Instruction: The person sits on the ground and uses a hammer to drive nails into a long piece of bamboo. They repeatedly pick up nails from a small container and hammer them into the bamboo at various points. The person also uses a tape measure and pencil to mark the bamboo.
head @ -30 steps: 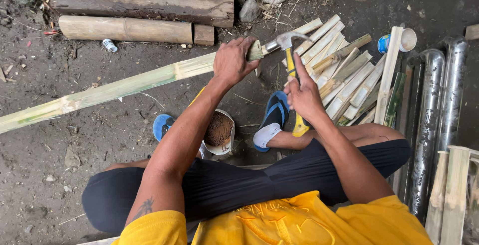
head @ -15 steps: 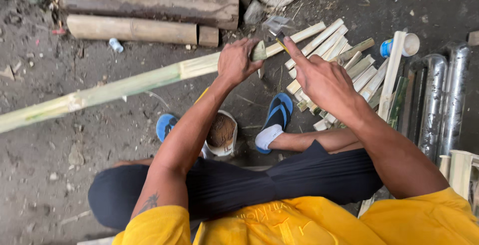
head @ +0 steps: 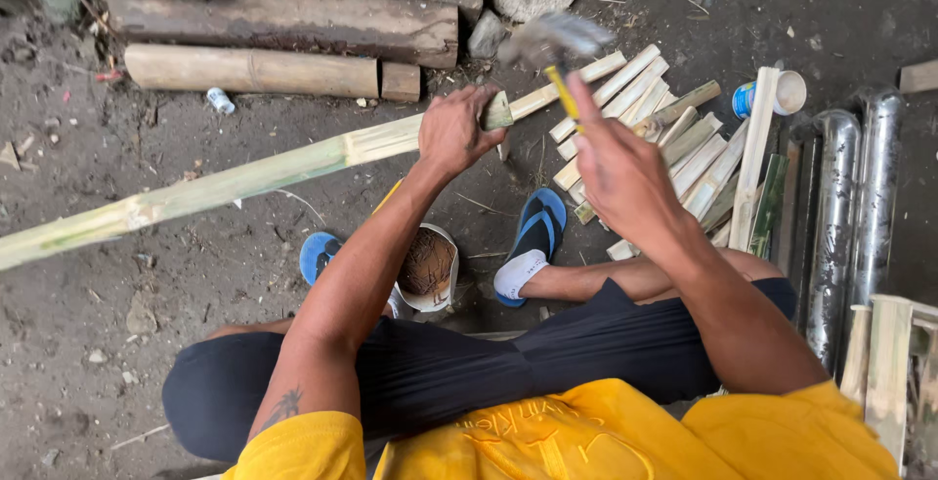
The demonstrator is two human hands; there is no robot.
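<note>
A long pale green bamboo strip [head: 225, 187] runs from the left edge up to the middle. My left hand [head: 454, 131] grips its right end, with a small blade-like piece [head: 497, 110] showing at my fingers. In my right hand [head: 616, 172] is a hammer with a yellow handle [head: 560, 86]. Its metal head [head: 549, 39] is blurred and raised above the end of the strip.
Cut bamboo pieces [head: 674, 138] lie piled at the right. Wooden logs and planks [head: 283, 26] lie at the back. A white cup [head: 430, 267] sits between my feet in blue sandals [head: 532, 236]. Metal tubes [head: 850, 207] and a small can [head: 770, 94] are at the right.
My right hand has lifted the hammer up and away from the strip's end. The view has shifted a little closer. My left hand keeps its grip.
</note>
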